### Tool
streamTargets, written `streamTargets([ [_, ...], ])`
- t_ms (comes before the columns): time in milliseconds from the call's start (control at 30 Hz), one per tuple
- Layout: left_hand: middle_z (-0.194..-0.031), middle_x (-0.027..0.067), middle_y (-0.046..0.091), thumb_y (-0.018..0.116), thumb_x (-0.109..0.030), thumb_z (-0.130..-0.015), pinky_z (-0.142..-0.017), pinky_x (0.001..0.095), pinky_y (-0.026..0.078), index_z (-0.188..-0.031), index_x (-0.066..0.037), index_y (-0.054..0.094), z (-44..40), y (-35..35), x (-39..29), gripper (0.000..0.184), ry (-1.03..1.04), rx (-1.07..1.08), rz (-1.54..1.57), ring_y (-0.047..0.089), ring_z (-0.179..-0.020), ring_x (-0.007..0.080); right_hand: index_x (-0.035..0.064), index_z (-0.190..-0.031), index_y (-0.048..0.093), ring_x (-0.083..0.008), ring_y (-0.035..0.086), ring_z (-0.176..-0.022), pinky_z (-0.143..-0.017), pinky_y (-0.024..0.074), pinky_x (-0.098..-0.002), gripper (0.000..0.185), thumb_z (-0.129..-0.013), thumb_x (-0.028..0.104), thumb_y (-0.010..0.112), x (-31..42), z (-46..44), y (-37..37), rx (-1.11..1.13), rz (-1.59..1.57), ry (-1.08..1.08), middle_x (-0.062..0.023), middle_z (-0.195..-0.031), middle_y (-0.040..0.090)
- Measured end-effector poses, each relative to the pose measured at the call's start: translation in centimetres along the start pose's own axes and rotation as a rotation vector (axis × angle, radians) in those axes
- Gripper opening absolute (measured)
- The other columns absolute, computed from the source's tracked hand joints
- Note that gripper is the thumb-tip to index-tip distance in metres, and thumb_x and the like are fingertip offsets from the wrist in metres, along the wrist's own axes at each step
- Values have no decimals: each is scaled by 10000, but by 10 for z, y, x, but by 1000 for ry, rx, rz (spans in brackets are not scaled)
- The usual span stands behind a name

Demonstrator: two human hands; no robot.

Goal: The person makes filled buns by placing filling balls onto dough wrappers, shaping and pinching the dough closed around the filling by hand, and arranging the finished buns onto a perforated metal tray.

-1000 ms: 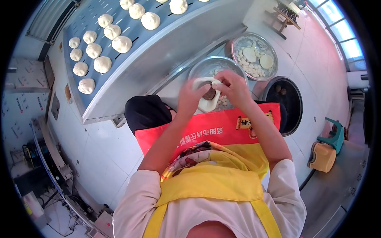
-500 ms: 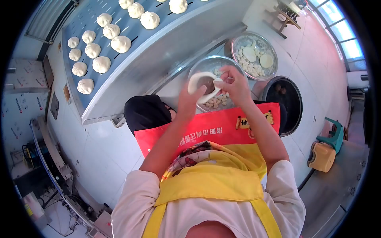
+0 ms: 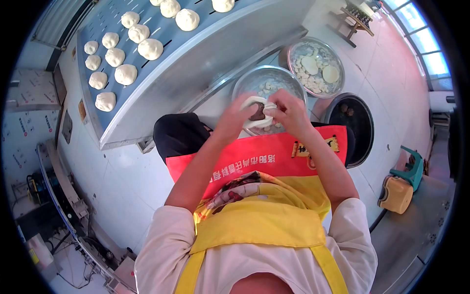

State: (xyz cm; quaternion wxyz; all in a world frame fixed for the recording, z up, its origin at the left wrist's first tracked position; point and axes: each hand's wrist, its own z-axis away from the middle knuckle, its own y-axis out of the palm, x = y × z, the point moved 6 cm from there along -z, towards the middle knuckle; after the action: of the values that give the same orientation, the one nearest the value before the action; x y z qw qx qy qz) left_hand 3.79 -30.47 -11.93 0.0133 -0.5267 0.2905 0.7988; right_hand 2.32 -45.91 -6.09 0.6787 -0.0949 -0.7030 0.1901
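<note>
A white dough wrapper (image 3: 253,123) with a dark ball of filling (image 3: 256,112) in it is held between both hands, above a metal bowl (image 3: 243,81) with small dough pieces. My left hand (image 3: 232,120) is curled round the wrapper's left side, with the thumb over the filling. On the right side, my right hand (image 3: 290,113) pinches the wrapper's gathered edge. The filling is partly hidden by the dough and fingers.
Rows of shaped buns (image 3: 126,74) sit on a blue slotted surface (image 3: 100,117) at upper left. A second metal bowl (image 3: 341,73) holds dough pieces and flat rounds. Right of my knees is a black tub (image 3: 360,139) with dark balls. A stool (image 3: 415,169) stands farther right.
The wrapper has turned and its edge has been drawn further round the filling. Both hands stay on it, with the right fingers shifting along the edge.
</note>
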Motion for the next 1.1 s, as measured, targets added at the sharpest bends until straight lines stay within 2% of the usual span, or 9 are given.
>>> streamTargets([
  [100, -1090, 73, 621, 594, -115, -893, -867, 281, 480, -1240, -10, 549, -2, -6, 4, 366, 80, -125, -164, 588, -989, 131, -25, -869, 591, -90, 572, -637, -531, 507, -239, 136, -775, 5, 686, -13, -3, 5, 20, -54, 151, -58, -913, 575],
  [400, -1065, 96, 648, 606, -132, -886, -855, 258, 471, -1205, -6, 596, -7, -4, -16, 343, 95, 80, -593, 602, -941, 116, -1, -867, 619, -143, 597, -612, -523, 492, -272, 141, -758, -2, 709, 3, 1, 13, 1, 2, -321, -71, -857, 541],
  [433, -1064, 98, 648, 609, -133, -885, -848, 259, 473, -1204, -7, 596, -8, -2, -15, 343, 92, 124, -645, 604, -932, 118, -4, -864, 619, -143, 595, -609, -516, 492, -272, 137, -759, -2, 708, -2, 1, 12, 1, -33, -223, -70, -855, 540],
  [533, -1054, 94, 649, 612, -128, -883, -820, 260, 477, -1209, -14, 596, -4, -9, -7, 346, -18, -196, -258, 605, -909, 119, -13, -855, 617, -140, 590, -593, -497, 491, -271, 126, -764, -2, 703, -5, 1, 9, -34, -138, 58, -70, -847, 537],
  [600, -1062, 94, 643, 634, -157, -857, -842, 285, 470, -1184, -11, 605, -2, -8, 2, 359, 71, -221, -219, 599, -951, 148, -22, -853, 613, -136, 585, -576, -484, 488, -267, 119, -769, -4, 697, -10, -1, 4, -105, -212, 233, -70, -840, 533],
  [800, -1030, 77, 659, 604, -152, -882, -828, 270, 468, -1204, -16, 597, 2, -7, 2, 350, 127, -79, -390, 602, -916, 125, -13, -863, 604, -89, 571, -598, -477, 466, -221, 122, -773, -14, 686, -14, 1, 15, 36, -149, 62, -54, -958, 554],
  [933, -993, 66, 672, 579, -160, -904, -826, 257, 461, -1208, -17, 600, -4, 0, -13, 337, 180, 69, -620, 600, -900, 103, -22, -849, 599, -124, 580, -603, -496, 488, -255, 124, -766, -16, 691, -5, 4, 12, 16, -115, -45, -66, -854, 524],
  [1033, -1043, 68, 650, 586, -152, -900, -801, 250, 471, -1267, -30, 551, -11, 3, -9, 388, 2, 160, -641, 602, -929, 121, -19, -864, 592, -122, 573, -597, -498, 483, -254, 153, -758, -7, 702, -18, 7, 14, -23, -117, -15, -68, -874, 535],
  [1100, -1082, 68, 626, 587, -132, -899, -803, 266, 492, -1309, -40, 500, -10, 5, 2, 429, 47, -39, -170, 607, -951, 141, -18, -887, 581, -115, 563, -589, -490, 474, -252, 190, -753, 5, 715, -27, 6, 11, -117, -175, 141, -66, -883, 544],
])
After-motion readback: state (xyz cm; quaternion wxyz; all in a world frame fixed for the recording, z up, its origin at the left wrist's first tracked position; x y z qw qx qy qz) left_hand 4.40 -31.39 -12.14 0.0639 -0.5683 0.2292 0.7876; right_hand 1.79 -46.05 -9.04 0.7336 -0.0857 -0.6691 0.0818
